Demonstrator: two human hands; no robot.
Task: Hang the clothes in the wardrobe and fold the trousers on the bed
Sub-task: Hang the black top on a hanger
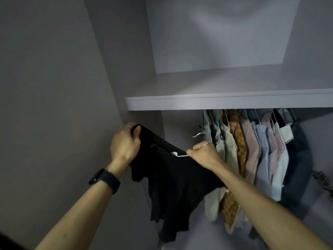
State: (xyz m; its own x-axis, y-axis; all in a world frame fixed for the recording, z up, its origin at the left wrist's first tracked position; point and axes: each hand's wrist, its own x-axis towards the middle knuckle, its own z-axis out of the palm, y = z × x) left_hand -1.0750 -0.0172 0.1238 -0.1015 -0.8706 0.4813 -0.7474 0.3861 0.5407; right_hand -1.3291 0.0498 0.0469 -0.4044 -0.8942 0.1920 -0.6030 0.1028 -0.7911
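1. holding a black garment [171, 186] up in front of the open wardrobe [54, 87], both hands raised. the cloth hangs spread between them and drapes down toward 6 o'clock.
2. left hand [125, 143]: grip clamped on the garment's top corner, at the 10 o'clock end of the cloth. thumb lies over the fabric edge, fingers are curled behind it. one finger has a ring, and there's a dark watch [105, 180] on that wrist.
3. right hand [201, 152]: grip closed in a fist at the garment's 2 o'clock end, right where the white hanger [177, 154] runs into it. it reads as clamped on the hanger. can't tell how much cloth is in the fist too.
4. only a short stretch of the hanger shows, along the garment's top edge between the hands. its metal hook [199, 134] sticks out at 12 o'clock of the right hand, in open air.
5. row of hung clothes [252, 150] at 3 o'clock of the right hand: cream, orange check, pink, pale stripes, dark denim at the far end. the hook sits just beside the nearest one.
6. shelf [216, 102] runs across above that row. its front edge hides the rail.
7. metal hinge [322, 179] at the frame's 4 o'clock edge.
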